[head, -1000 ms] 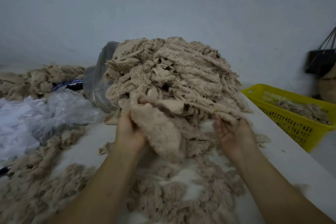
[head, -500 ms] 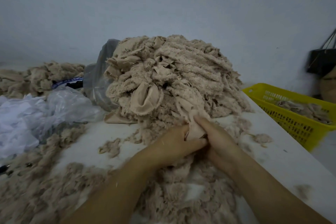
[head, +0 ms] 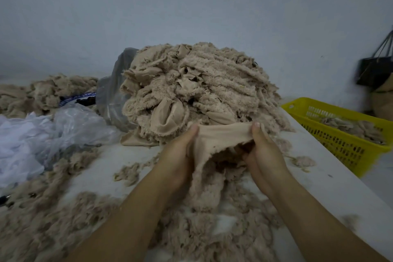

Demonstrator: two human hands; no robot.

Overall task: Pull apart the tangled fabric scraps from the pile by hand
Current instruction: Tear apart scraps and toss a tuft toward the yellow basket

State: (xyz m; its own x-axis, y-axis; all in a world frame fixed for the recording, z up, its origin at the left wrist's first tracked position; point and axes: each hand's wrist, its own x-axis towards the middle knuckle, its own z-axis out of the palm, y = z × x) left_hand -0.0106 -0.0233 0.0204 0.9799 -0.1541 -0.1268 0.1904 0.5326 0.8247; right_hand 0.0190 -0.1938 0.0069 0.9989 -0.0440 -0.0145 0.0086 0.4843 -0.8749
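At the near middle of the tabletop [head: 323, 178], seen from the head camera, you hold one beige fabric scrap [head: 223, 135] stretched between both hands. Its long axis runs left to right. Its smooth backing faces you, and a fluffy tail hangs down toward you between your wrists. Your left hand [head: 178, 155] has its fingers curled round the scrap's left end. Your right hand [head: 266, 155] pinches the right end, thumb on top and fingers folded underneath. Both hands sit level, neither nearer the scrap than the other. Just beyond them, on the far side, rises the big pile [head: 202, 87] of tangled beige scraps; whether the held scrap is free of it cannot be told. The coming pull likely runs outward, to left and right. Loose fluff [head: 197, 234] covers the near tabletop. A yellow basket [head: 344, 149] stands at the right, and crumpled plastic bags [head: 63, 127] lie at the left.
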